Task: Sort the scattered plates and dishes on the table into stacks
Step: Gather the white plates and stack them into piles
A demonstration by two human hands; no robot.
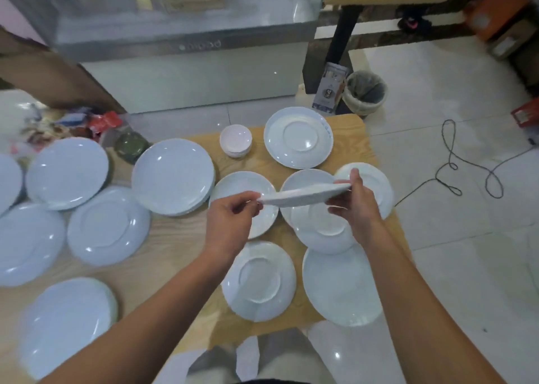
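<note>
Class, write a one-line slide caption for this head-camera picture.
Left hand and right hand hold a white plate by its rim above a wooden table strewn with other plates.

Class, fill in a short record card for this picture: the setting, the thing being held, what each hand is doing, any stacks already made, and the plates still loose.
setting: wooden table spread with white dishes
held plate: lifted above the table, seen nearly edge-on
left hand: pinches its left rim
right hand: grips its right rim
stacks: small bowls nested at the far side; plate stack left of centre
loose plates: many, some face down, such as the far plate
</note>
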